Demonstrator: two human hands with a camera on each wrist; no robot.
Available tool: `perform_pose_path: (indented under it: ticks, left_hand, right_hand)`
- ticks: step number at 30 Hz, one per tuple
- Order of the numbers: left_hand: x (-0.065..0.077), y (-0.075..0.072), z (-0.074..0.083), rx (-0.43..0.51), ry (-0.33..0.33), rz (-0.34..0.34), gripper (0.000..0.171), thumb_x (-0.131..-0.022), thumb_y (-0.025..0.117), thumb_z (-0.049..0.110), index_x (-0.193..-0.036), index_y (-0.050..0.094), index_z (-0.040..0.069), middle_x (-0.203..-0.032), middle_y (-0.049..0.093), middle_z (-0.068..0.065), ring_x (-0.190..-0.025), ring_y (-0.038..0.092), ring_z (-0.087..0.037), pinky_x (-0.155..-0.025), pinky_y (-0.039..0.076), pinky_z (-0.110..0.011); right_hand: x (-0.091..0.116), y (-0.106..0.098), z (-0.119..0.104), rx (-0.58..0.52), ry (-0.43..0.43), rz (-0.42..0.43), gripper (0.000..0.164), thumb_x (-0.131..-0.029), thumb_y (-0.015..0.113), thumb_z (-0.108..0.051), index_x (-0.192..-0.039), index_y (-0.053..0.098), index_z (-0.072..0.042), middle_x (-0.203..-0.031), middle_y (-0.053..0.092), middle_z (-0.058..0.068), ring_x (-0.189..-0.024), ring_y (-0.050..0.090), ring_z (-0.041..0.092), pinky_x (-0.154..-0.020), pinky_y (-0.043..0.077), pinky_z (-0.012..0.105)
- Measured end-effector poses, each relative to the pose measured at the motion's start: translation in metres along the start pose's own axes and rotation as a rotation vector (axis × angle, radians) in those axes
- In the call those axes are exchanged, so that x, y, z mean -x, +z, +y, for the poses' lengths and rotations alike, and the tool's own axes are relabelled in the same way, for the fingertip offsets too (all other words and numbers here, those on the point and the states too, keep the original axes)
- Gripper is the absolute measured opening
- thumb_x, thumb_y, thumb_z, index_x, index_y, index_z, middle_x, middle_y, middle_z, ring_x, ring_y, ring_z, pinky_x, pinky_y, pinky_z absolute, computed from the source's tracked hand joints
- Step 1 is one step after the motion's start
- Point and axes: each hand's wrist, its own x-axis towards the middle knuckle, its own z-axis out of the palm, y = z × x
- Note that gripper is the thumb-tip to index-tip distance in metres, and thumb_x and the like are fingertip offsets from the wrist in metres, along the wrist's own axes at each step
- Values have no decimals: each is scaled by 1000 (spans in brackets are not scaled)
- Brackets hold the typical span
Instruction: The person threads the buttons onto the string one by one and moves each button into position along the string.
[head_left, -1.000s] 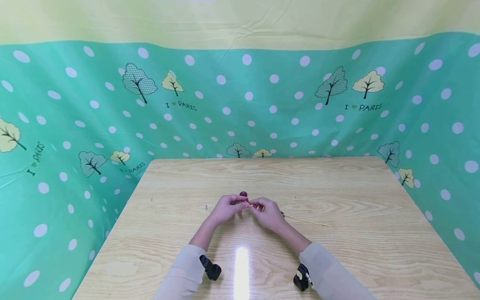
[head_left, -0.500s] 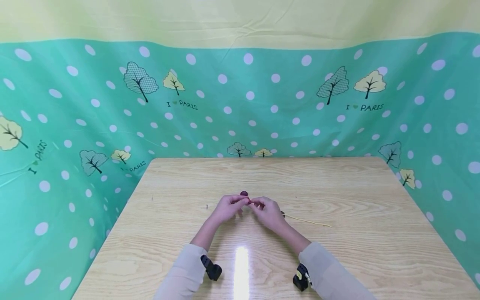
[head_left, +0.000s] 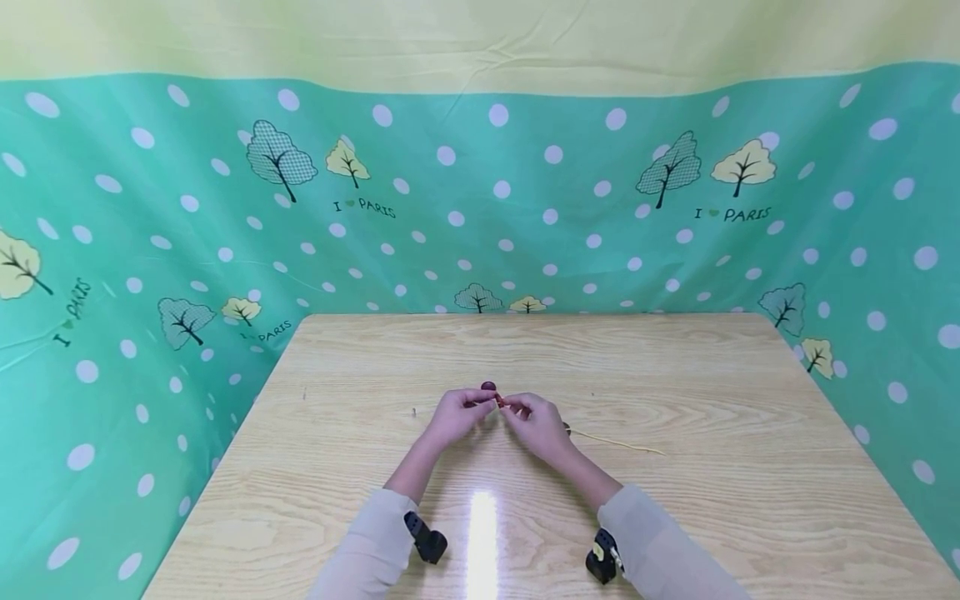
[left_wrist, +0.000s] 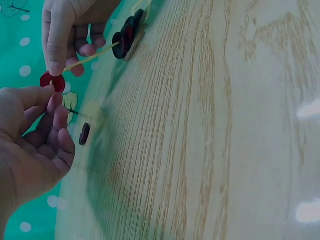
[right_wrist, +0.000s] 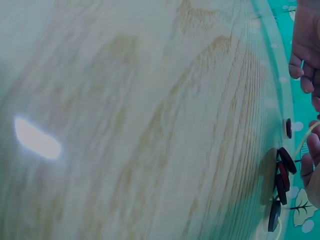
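A red button stands between the fingertips of both hands. My left hand pinches its lower edge between thumb and finger. My right hand is at the button's other side, pinching the yellow string behind it; a pale bit of string shows at the button's middle. From there the string runs back to several dark and red buttons threaded in a row, also seen in the right wrist view beside the right hand. The head view has the left hand and right hand meeting over the table.
A loose dark button lies on the wooden table just beyond the hands. The string's tail stretches to the right across the tabletop. A green dotted curtain hangs behind the table's far edge.
The red button now shows more plainly between the fingertips, and the fingers have shifted slightly on it. The arms have stayed nearly in place.
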Motion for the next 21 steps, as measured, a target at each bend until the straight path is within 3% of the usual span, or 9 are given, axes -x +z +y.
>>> perform_pose_path:
  ticks: [4,12,21]
  left_hand:
    - [-1,2,0,38,9,10,28,-85,67,15,-110,68,3,-107,69,-15,-87,65,-14,-72,55,-31]
    - [-3,4,-2,80,32,42,28,-82,70,12,-108,68,1,-103,70,-15,-86,67,-15,-69,54,-25]
    - [-3,8,-2,96,15,97,32,-81,72,16,-110,67,3,-98,71,-13,-85,67,-15,-71,54,-22]
  right_hand:
    - [0,0,-1,-13,11,4,15,-85,66,-11,-98,71,-4,-79,67,2,-68,54,5,-59,48,16]
    - [0,0,-2,-49,41,17,15,-85,67,-11,-97,71,-4,-78,66,1,-68,54,6,-59,47,16]
    - [-1,2,-1,-48,53,12,15,-85,67,-10,-98,71,-5,-78,65,1,-67,52,6,-58,45,16]
